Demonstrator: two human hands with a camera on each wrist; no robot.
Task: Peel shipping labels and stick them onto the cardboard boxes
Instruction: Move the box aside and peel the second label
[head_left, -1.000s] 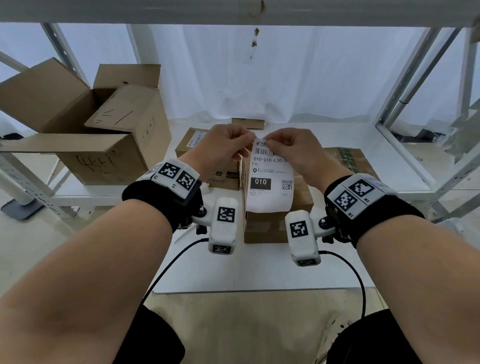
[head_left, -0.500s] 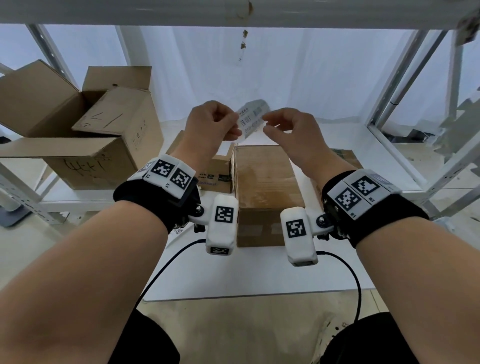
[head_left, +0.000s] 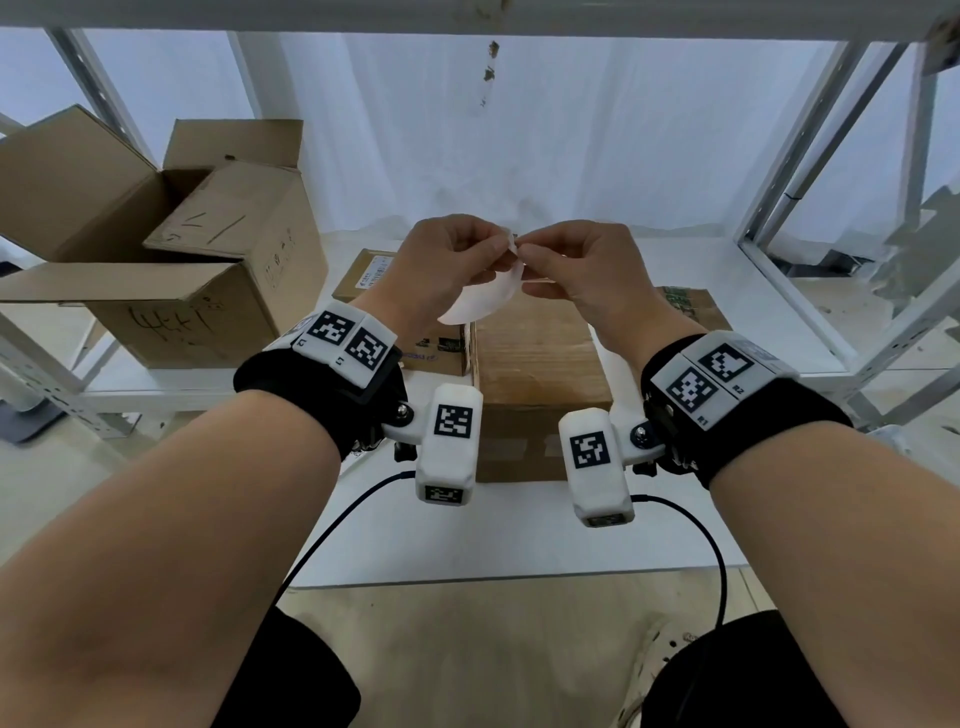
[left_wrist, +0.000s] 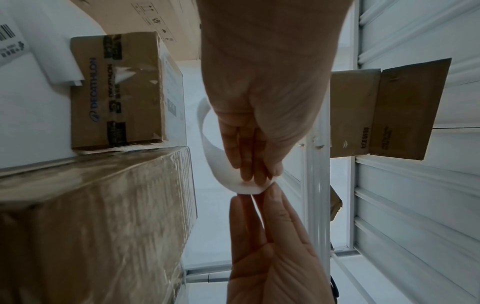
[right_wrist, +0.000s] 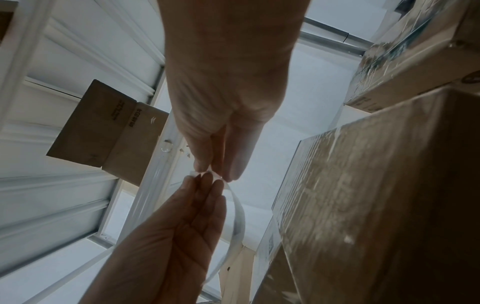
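- The shipping label (head_left: 480, 304) shows only its blank curled back in the head view; its print cannot be read, and its upper part is hidden behind the left hand (head_left: 447, 265)
- The Decathlon box (head_left: 415, 312) is largely covered by the left hand and wrist; the small print of its sticker is too small to read
- The green-taped box (head_left: 685, 312) is mostly hidden by the right hand (head_left: 582, 270)
- The tall taped box (left_wrist: 91, 226) is blurred and cut off by the edge in both wrist views

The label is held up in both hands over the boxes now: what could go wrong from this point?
1. The label curls into a loop, so its sticky side might fold onto itself.
2. The left hand and right hand pinch only one corner; pulling apart could tear it.
3. It hangs above the tape-wrapped box unaligned, so it may land crooked.
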